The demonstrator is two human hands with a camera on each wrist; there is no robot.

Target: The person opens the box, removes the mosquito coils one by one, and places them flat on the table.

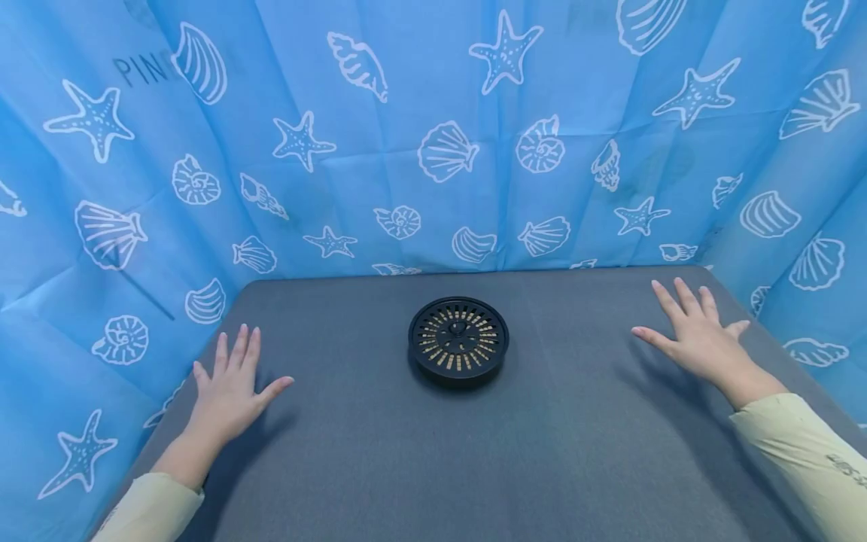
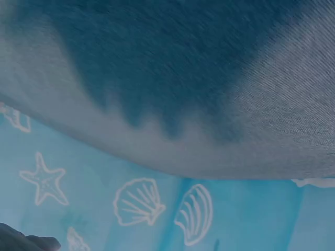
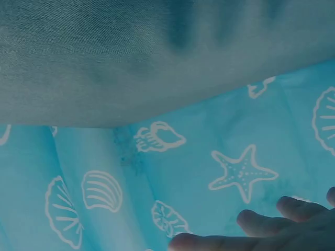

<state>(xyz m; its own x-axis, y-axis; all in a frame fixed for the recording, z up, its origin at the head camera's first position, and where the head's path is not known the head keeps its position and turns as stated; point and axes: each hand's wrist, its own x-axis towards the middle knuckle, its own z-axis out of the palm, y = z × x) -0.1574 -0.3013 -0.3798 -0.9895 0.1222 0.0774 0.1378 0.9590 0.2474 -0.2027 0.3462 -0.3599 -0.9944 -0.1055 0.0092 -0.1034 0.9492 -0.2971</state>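
Note:
A round black container (image 1: 458, 342) with a slotted lid stands near the middle of the grey table; something tan shows through the slots, and a small knob sits at the lid's centre. To its left, my left hand (image 1: 226, 395) hovers over the table's left edge with fingers spread, holding nothing. On the far right my right hand (image 1: 701, 339) is likewise spread above the surface, apart from the container. In the left wrist view only a dark fingertip (image 2: 44, 243) shows at the lower corner. Several fingers (image 3: 261, 225) appear at the lower right of the right wrist view.
The grey cloth-covered table (image 1: 460, 467) has rounded far corners. A blue curtain (image 1: 406, 90) printed with white shells and starfish hangs behind it and along both sides. Both hands cast shadows on the cloth.

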